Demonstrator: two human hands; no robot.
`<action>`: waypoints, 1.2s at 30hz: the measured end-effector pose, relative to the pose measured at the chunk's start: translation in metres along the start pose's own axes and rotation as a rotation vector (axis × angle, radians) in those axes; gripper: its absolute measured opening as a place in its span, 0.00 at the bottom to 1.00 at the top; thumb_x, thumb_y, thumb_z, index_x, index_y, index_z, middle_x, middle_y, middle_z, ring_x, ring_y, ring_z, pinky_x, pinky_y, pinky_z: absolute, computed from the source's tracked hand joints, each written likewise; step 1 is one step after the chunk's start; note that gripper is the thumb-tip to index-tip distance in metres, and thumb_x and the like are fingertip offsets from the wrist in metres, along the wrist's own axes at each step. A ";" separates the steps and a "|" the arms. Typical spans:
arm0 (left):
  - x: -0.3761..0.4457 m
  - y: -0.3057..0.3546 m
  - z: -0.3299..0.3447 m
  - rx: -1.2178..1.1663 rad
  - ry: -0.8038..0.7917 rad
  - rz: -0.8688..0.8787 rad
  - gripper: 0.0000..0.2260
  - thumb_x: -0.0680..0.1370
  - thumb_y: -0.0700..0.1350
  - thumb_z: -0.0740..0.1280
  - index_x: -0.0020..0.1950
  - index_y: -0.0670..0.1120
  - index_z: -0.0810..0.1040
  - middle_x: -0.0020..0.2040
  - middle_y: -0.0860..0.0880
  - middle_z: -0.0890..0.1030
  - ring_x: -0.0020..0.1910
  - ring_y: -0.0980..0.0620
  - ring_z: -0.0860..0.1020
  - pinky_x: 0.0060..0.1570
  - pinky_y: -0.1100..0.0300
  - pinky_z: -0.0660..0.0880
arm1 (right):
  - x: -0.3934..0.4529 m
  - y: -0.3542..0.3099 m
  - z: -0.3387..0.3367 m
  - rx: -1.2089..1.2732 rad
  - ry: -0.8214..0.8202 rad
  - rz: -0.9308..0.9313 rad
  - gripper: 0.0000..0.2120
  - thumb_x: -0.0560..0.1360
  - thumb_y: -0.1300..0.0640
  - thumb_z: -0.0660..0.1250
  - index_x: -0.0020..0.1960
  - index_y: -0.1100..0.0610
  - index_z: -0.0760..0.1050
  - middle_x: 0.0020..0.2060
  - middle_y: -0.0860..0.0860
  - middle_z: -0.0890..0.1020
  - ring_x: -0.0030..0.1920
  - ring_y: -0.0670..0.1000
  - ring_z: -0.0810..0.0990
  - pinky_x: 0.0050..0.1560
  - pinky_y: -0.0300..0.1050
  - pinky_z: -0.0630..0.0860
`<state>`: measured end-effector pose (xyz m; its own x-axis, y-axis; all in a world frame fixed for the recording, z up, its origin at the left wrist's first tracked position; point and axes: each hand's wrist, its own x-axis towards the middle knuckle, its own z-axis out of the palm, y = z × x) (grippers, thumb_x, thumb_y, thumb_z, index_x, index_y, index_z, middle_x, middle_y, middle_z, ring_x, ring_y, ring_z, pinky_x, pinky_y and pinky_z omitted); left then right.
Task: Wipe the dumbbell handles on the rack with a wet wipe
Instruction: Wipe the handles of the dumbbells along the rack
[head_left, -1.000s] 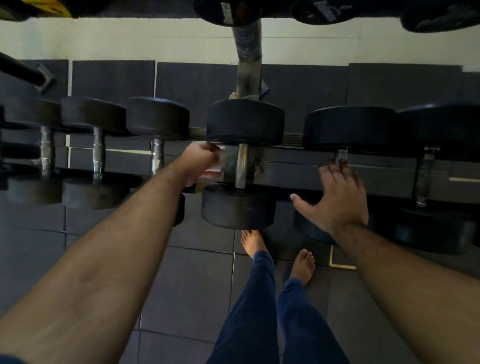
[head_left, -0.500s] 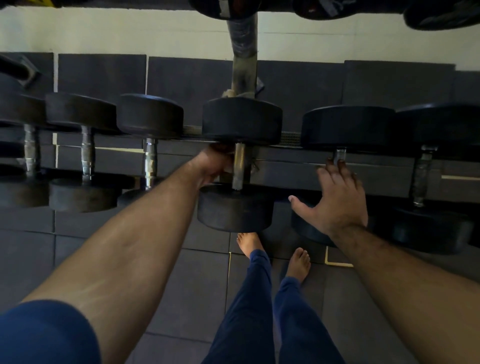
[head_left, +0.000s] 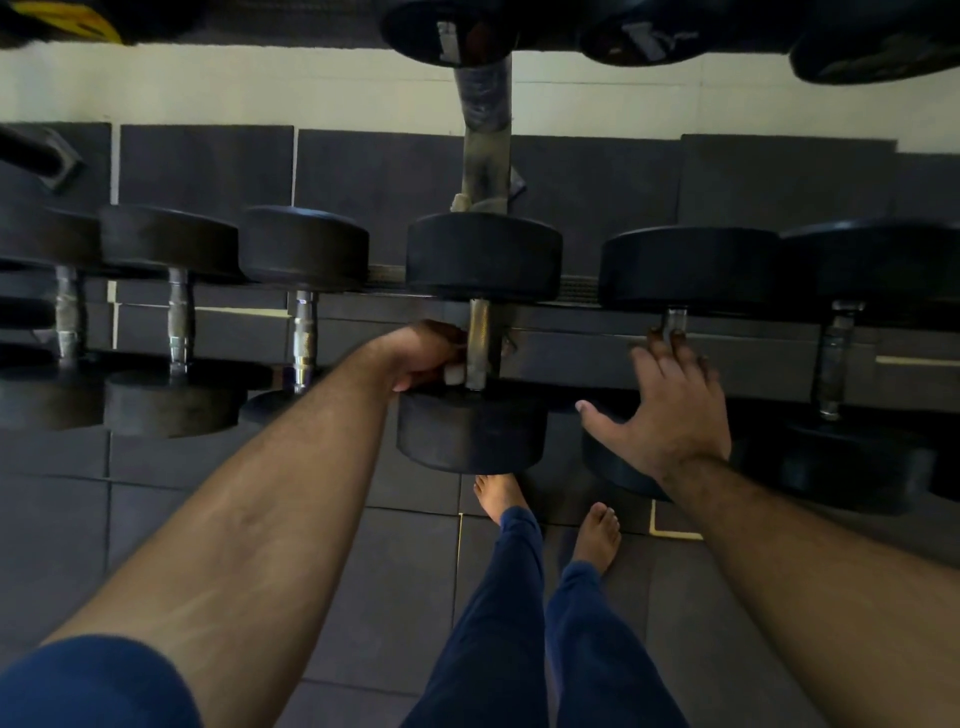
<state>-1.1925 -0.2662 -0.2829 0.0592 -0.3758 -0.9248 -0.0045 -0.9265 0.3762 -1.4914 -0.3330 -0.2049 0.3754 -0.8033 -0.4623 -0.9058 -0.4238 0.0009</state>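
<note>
Six dumbbells in a row on the rack (head_left: 597, 345), side by side. Each handle running from front to back, one black round end close to the legs, the other end near the wall. Counting from the left: first dumbbell (head_left: 67, 322), second dumbbell (head_left: 177, 322), third dumbbell (head_left: 304, 332), middle dumbbell (head_left: 478, 343), fifth dumbbell (head_left: 675, 322), sixth dumbbell (head_left: 836, 358).

Left hand (head_left: 421, 353) curled up at the left side of the middle dumbbell's shiny handle, between its two black ends. Holding a small white wet wipe (head_left: 453, 373), bunched in the fingers and touching the handle. Only a little bit of wipe peeking out.

Right hand (head_left: 670, 410) flat and spread wide on the fifth dumbbell, thumb sticking out to the left, fingertips up by its handle. Nothing held in it.

Two bare feet (head_left: 597, 535) on the dark floor tiles under the rack, and two legs in blue trousers. One grey post (head_left: 485, 161) going up behind the middle dumbbell.
</note>
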 end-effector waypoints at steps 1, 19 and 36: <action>0.002 0.001 -0.010 0.116 0.060 0.017 0.07 0.82 0.40 0.69 0.58 0.47 0.84 0.53 0.44 0.86 0.48 0.46 0.83 0.50 0.50 0.84 | 0.000 0.000 0.001 0.001 0.008 -0.002 0.51 0.70 0.18 0.56 0.79 0.54 0.69 0.81 0.55 0.69 0.82 0.60 0.62 0.80 0.63 0.62; 0.013 0.012 0.003 -0.460 0.297 0.182 0.08 0.84 0.38 0.62 0.52 0.45 0.81 0.38 0.50 0.85 0.38 0.51 0.83 0.34 0.61 0.80 | 0.002 0.001 0.005 -0.008 -0.008 -0.015 0.51 0.70 0.18 0.55 0.79 0.52 0.68 0.82 0.53 0.67 0.84 0.58 0.58 0.81 0.63 0.59; -0.087 0.044 0.089 -0.173 0.404 0.450 0.05 0.79 0.43 0.72 0.54 0.45 0.84 0.48 0.44 0.86 0.46 0.50 0.83 0.45 0.53 0.81 | -0.007 0.008 -0.002 0.230 -0.010 -0.023 0.53 0.70 0.18 0.57 0.84 0.51 0.62 0.84 0.52 0.64 0.84 0.56 0.57 0.82 0.59 0.59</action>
<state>-1.2871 -0.2756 -0.1908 0.4620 -0.6603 -0.5921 0.0424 -0.6504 0.7584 -1.5005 -0.3314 -0.1997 0.3951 -0.7901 -0.4686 -0.9186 -0.3341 -0.2113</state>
